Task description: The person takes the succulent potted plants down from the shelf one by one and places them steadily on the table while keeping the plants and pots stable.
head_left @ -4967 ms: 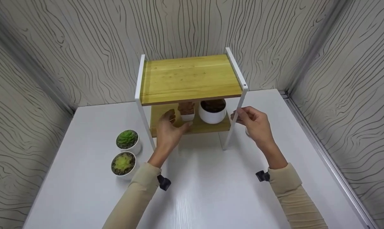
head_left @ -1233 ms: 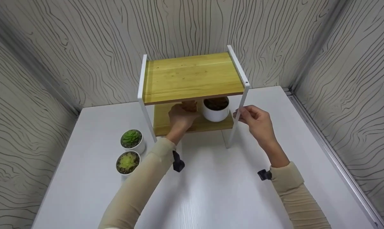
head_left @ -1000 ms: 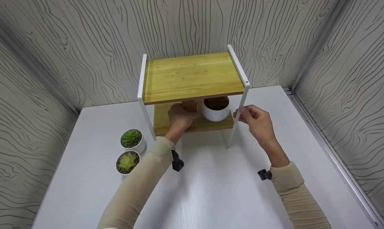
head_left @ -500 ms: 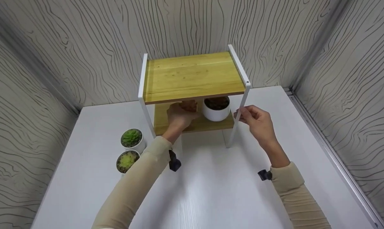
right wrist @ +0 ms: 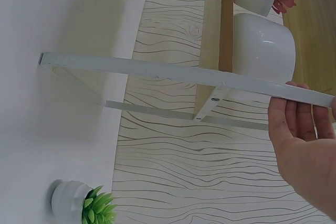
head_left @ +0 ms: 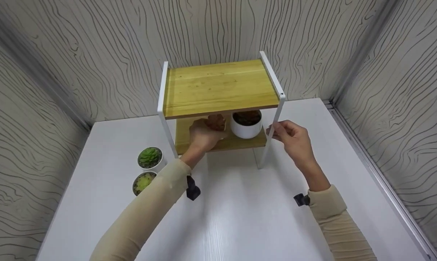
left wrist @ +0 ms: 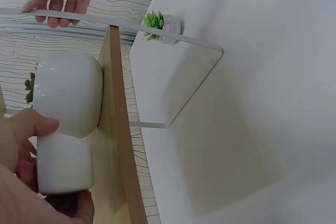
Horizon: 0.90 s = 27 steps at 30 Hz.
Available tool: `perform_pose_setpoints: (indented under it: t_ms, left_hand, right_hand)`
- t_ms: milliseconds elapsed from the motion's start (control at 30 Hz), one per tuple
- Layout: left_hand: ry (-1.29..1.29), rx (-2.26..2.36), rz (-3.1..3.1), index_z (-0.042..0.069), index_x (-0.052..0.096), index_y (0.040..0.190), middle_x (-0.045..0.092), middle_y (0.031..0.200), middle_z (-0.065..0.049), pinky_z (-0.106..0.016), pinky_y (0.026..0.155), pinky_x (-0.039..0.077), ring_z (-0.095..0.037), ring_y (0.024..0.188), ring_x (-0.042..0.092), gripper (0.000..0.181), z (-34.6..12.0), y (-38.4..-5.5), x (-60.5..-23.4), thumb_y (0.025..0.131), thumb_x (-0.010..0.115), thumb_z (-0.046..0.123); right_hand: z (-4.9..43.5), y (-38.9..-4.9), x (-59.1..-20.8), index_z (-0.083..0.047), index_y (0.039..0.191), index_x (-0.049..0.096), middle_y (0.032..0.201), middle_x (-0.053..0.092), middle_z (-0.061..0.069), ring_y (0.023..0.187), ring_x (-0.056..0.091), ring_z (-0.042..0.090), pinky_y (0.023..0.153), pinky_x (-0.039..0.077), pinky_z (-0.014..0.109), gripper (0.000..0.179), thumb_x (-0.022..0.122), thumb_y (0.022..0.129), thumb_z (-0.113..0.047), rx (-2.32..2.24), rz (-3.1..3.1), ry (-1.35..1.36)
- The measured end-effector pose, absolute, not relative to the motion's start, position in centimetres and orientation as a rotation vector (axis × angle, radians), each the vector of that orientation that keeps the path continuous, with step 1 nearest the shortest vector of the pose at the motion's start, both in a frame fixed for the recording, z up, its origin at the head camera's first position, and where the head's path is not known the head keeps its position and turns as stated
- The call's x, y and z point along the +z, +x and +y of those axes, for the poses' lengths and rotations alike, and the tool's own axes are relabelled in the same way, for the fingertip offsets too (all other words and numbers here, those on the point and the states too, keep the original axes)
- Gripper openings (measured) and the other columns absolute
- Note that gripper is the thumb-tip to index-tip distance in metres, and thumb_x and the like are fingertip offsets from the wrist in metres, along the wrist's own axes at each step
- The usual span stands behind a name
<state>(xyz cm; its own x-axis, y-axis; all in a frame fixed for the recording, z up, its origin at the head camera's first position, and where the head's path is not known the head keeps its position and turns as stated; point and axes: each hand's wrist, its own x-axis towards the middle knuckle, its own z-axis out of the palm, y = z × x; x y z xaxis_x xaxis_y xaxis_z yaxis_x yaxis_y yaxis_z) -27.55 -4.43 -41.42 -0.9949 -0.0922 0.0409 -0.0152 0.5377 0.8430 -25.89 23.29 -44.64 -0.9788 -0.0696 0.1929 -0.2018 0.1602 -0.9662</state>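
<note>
Inside the two-tier shelf, my left hand grips a small white potted plant with a reddish succulent on top. Thumb and fingers lie on opposite sides of its pot in the left wrist view. Whether the pot touches the lower board cannot be told. Right beside it stands a larger round white pot with dark filling. My right hand pinches the white front upright on the shelf's right side, its other fingers curled behind the bar.
Two white-potted succulents, one bright green and one yellow-green, stand left of the shelf; my left sleeve partly covers the latter. Another green succulent stands outside the right side. The wooden top board overhangs the pots. Patterned walls enclose the table.
From spread fingers beside the small pot, my left hand has come to grip it. Over the last second, my left wrist and forearm shifted left and slightly nearer. The right hand stays on the upright.
</note>
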Motion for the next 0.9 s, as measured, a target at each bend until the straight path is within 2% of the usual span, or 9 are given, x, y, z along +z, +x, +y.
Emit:
perform_pose_setpoints:
  t_ms: [67,133,200,300,367,533,700,900]
  left_hand:
    - [0.072,-1.445,-2.707,0.018,0.063,0.083,0.048,0.072,0.005,-0.025,0.080,0.044,-0.011,0.074,0.044,0.022,-4.4,-27.2,-41.2,0.079,0.084,0.021]
    - [0.066,-1.459,-2.711,0.015,0.058,0.084,0.042,0.075,0.003,-0.026,0.078,0.043,-0.013,0.074,0.043,0.026,-4.4,-26.9,-41.1,0.078,0.083,0.020]
    - [0.083,-1.504,-2.701,0.011,0.060,0.093,0.046,0.079,0.002,-0.026,0.077,0.045,-0.014,0.078,0.046,0.031,-4.3,-26.5,-41.0,0.076,0.084,0.019]
    - [0.113,-1.578,-2.685,0.003,0.062,0.114,0.056,0.092,0.000,-0.027,0.080,0.051,-0.015,0.086,0.052,0.050,-4.3,-26.1,-40.9,0.075,0.088,0.019]
    - [0.118,-1.587,-2.687,0.002,0.061,0.122,0.062,0.099,-0.002,-0.028,0.081,0.053,-0.015,0.090,0.056,0.059,-4.3,-25.9,-40.8,0.074,0.090,0.019]
    - [0.091,-1.521,-2.730,0.002,0.068,0.115,0.073,0.108,-0.009,-0.033,0.084,0.057,-0.016,0.093,0.062,0.052,-4.5,-25.1,-40.5,0.073,0.090,0.023]
    - [0.098,-1.517,-2.752,0.002,0.069,0.117,0.073,0.111,-0.011,-0.038,0.089,0.059,-0.019,0.097,0.064,0.055,-4.5,-24.7,-40.1,0.072,0.092,0.025]
    - [0.097,-1.562,-2.754,0.001,0.067,0.123,0.072,0.115,-0.010,-0.036,0.090,0.058,-0.020,0.102,0.064,0.061,-4.8,-24.1,-40.1,0.072,0.092,0.023]
  right_hand:
    - [23.3,-25.8,-44.6,0.005,0.117,0.069,0.116,0.073,0.024,0.112,0.076,0.022,0.099,0.059,0.023,0.048,0.063,0.105,-0.041,1.951,-2.311,0.266]
    - [23.3,-25.8,-44.6,0.005,0.117,0.069,0.116,0.073,0.023,0.112,0.076,0.021,0.099,0.059,0.022,0.048,0.063,0.105,-0.042,1.944,-2.319,0.259]
    - [23.3,-25.8,-44.6,0.004,0.118,0.069,0.117,0.074,0.022,0.112,0.076,0.022,0.099,0.059,0.022,0.049,0.063,0.105,-0.043,1.939,-2.327,0.252]
    - [23.3,-25.7,-44.5,0.004,0.119,0.069,0.118,0.073,0.022,0.113,0.075,0.025,0.100,0.058,0.021,0.050,0.063,0.104,-0.043,1.936,-2.338,0.244]
    - [23.3,-25.7,-44.5,0.005,0.119,0.069,0.118,0.073,0.021,0.112,0.076,0.022,0.099,0.059,0.021,0.051,0.063,0.104,-0.043,1.938,-2.340,0.239]
    - [23.4,-25.7,-44.6,0.006,0.119,0.069,0.114,0.074,0.019,0.108,0.076,0.015,0.098,0.059,0.022,0.050,0.063,0.105,-0.042,1.936,-2.324,0.250]
    - [23.4,-25.8,-44.7,0.005,0.117,0.070,0.110,0.075,0.014,0.107,0.076,0.018,0.097,0.060,0.024,0.045,0.063,0.105,-0.038,1.941,-2.289,0.281]
    - [23.3,-25.8,-44.7,0.003,0.117,0.070,0.113,0.073,0.022,0.112,0.076,0.027,0.097,0.060,0.023,0.043,0.063,0.106,-0.037,1.926,-2.317,0.269]
